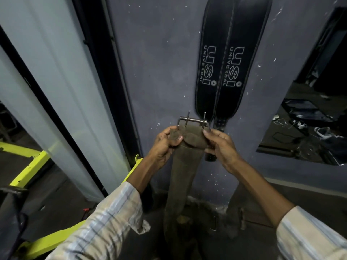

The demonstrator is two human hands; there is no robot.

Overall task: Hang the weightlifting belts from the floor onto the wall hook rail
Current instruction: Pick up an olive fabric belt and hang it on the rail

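Note:
I hold a worn brown leather belt (185, 166) up in front of the grey-blue wall (159, 72). My left hand (165, 145) pinches its top left edge and my right hand (219, 145) grips its top right side. Its metal two-prong buckle (193, 120) sticks up above my fingers. The belt's lower part hangs down toward the floor. Two black belts (225, 68) with white lettering hang side by side on the wall just above the buckle. The hook rail is out of view above.
Another brown belt (234, 212) lies heaped on the floor at the wall's foot. A yellow-green machine frame (30, 166) stands at the left beside a frosted panel (62, 91). A mirror (309, 109) fills the wall at right.

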